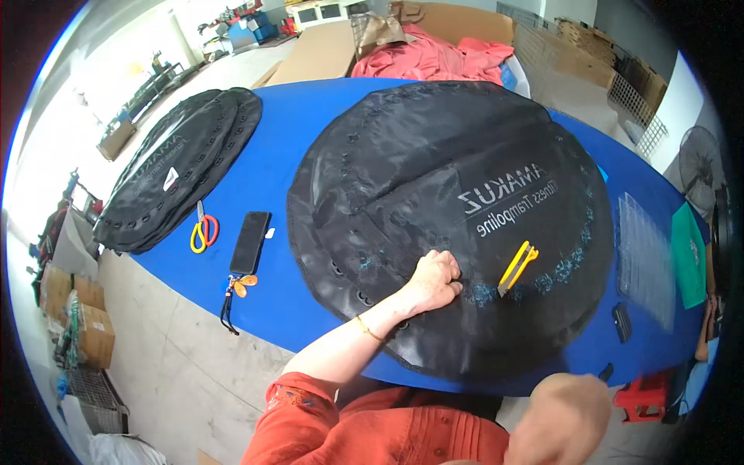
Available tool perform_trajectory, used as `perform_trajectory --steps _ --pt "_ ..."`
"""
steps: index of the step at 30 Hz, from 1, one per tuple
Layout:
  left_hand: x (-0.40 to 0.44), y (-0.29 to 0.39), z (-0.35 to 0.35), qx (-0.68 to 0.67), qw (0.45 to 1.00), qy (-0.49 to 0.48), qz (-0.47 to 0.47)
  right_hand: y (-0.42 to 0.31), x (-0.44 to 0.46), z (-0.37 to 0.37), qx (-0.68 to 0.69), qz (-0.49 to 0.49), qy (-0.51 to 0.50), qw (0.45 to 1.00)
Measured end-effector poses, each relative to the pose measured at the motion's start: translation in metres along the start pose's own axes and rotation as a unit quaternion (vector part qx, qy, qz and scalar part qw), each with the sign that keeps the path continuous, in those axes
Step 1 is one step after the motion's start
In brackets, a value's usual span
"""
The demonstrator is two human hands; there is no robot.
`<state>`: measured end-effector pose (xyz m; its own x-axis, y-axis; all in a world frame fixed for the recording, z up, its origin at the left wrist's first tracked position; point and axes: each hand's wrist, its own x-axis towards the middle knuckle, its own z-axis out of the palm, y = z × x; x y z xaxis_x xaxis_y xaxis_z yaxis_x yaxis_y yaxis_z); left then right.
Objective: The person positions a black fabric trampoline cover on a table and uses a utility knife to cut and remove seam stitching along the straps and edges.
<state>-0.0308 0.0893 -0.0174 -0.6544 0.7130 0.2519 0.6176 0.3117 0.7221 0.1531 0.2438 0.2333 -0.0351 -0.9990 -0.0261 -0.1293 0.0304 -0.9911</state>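
Note:
A round black trampoline mat (403,186) with mirrored "AMAKUZ Fitness Trampoline" lettering covers much of the blue table. My left hand (435,283) rests on its near half with the fingers curled closed; what they hold, if anything, is hidden. Small blue thread scraps (482,294) lie along the mat's right and near side. A yellow utility knife (518,267) lies on the mat, to the right of my left hand. My right hand (564,415) is smeared by motion, near my body past the table's front edge, so its fingers are unclear.
A stack of similar black mats (178,167) occupies the table's left end. Scissors (204,229) with red and yellow handles and a black phone (251,242) lie between the stack and the large mat. Clear plastic (645,260) is at right; a red stool (645,398) stands below.

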Motion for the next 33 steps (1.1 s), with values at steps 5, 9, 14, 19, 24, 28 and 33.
perform_trajectory --steps 5,9,14,19,24,28,33 --pt "-0.002 0.007 -0.004 0.022 0.999 0.018 0.019 0.009 0.006 0.003 -0.148 -0.321 0.092 0.931" --pt "-0.003 0.012 -0.005 0.023 0.999 0.024 0.028 0.015 0.002 0.006 -0.15 -0.429 0.214 0.865" --pt "-0.004 0.015 -0.008 0.013 0.999 0.028 0.024 0.019 -0.001 -0.005 -0.126 -0.4 0.169 0.892" --pt "-0.005 0.012 -0.004 -0.012 0.998 0.043 0.038 0.026 0.006 -0.005 -0.082 -0.357 0.171 0.915" --pt "-0.006 0.015 -0.008 -0.008 0.999 0.032 0.031 0.027 0.004 -0.007 -0.135 -0.369 0.175 0.903" --pt "-0.006 0.014 -0.009 -0.004 0.999 0.018 0.036 0.03 0.005 -0.002 -0.04 -0.415 0.155 0.896" --pt "-0.005 0.012 -0.007 -0.011 0.999 0.028 0.041 0.028 0.005 -0.008 -0.112 -0.354 0.128 0.92"
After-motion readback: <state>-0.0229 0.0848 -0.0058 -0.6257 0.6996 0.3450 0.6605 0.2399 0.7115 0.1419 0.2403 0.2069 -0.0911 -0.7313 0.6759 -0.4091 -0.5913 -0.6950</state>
